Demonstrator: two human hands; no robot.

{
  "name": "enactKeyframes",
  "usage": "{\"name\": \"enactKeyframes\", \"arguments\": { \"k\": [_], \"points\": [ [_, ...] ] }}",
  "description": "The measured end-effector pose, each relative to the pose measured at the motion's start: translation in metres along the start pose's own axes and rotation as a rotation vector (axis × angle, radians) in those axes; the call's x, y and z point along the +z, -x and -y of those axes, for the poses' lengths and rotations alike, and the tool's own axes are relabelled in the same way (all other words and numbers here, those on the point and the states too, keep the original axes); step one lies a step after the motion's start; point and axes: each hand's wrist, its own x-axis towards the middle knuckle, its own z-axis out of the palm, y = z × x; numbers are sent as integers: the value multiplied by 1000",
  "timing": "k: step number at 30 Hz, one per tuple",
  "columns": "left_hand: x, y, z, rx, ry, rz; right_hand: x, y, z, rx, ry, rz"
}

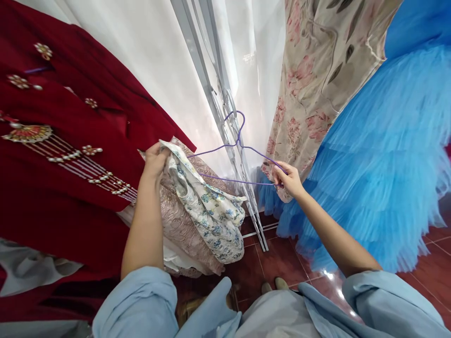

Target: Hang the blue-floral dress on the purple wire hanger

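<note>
My left hand (155, 160) is closed on the upper edge of a white garment with blue flowers (207, 213), which hangs down in folds. A thin purple hanger (220, 149) spans the space between my hands, its hook pointing up and away from me. The hanger's left end passes behind the floral cloth, so I cannot see how far it reaches inside. My right hand (287, 179) pinches the hanger's bare right corner. Behind the floral garment hangs a beige-pink embroidered garment (176, 211).
A dark red garment with beaded ornaments (70, 117) fills the left. On the right hang a beige dress with pink flowers (303, 89) and a blue tulle dress (366, 164). A metal stand (243, 173) rises before a white curtain (134, 47). Red tiles (282, 260) cover the floor.
</note>
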Motion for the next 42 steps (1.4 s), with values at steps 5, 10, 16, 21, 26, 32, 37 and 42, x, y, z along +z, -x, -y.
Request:
{"name": "enactKeyframes", "arguments": {
  "k": [5,10,16,21,26,32,37,42],
  "points": [
    [38,6,21,-395,61,335,-12,-8,-1,10,-39,83],
    [59,8,33,-519,-93,573,-26,-16,10,-24,-9,105],
    [81,33,12,-31,-504,168,-38,-19,25,40,-34,89],
    [87,76,3,274,-714,62,-43,2,-10,48,-369,24],
    [90,85,11,328,-702,126,20,22,-89,155,-193,208],
    [77,91,4,484,-791,172,81,38,-141,294,175,747],
    [56,91,-2,568,-851,197,-11,38,-123,387,125,607],
    [52,85,-1,587,-875,262,-122,-17,-47,110,163,146]
  ]
}}
